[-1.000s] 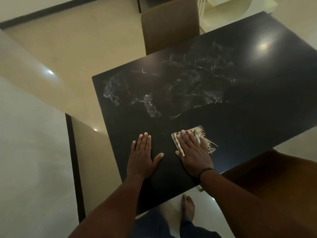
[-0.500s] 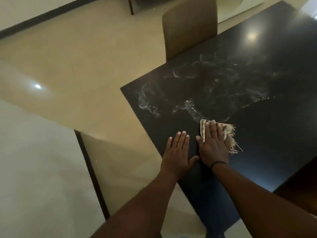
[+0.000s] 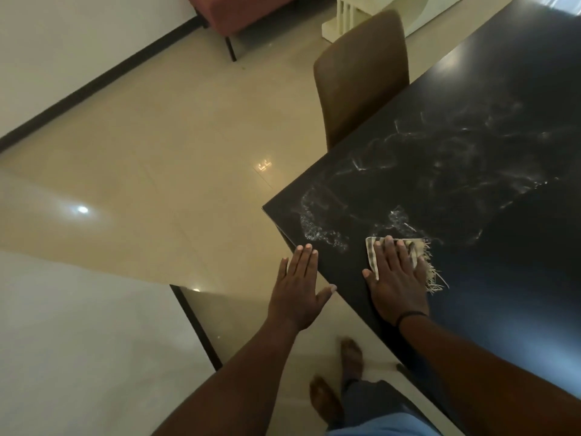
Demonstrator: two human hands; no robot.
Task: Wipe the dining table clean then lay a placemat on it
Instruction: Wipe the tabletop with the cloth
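A black dining table (image 3: 509, 278) fills the right side, with whitish smears (image 3: 440, 158) across its far-left part. My right hand (image 3: 396, 278) lies flat with straight fingers on a striped, fringed cloth (image 3: 419, 250), pressing it onto the table near the left corner. My left hand (image 3: 298, 284) is flat and spread, its fingertips and thumb at the table's left edge, the palm over the floor. No placemat is in view.
A brown chair (image 3: 361, 73) is tucked in at the table's far side. Glossy beige floor (image 3: 157, 152) lies to the left, with a red seat (image 3: 245, 14) and a white stand (image 3: 377, 17) at the back. My bare feet (image 3: 336, 385) stand below.
My view swung left, so the table sits further right. The right hand pushed the cloth toward the smears near the left corner. My left hand slid left until its palm passed the table's edge.
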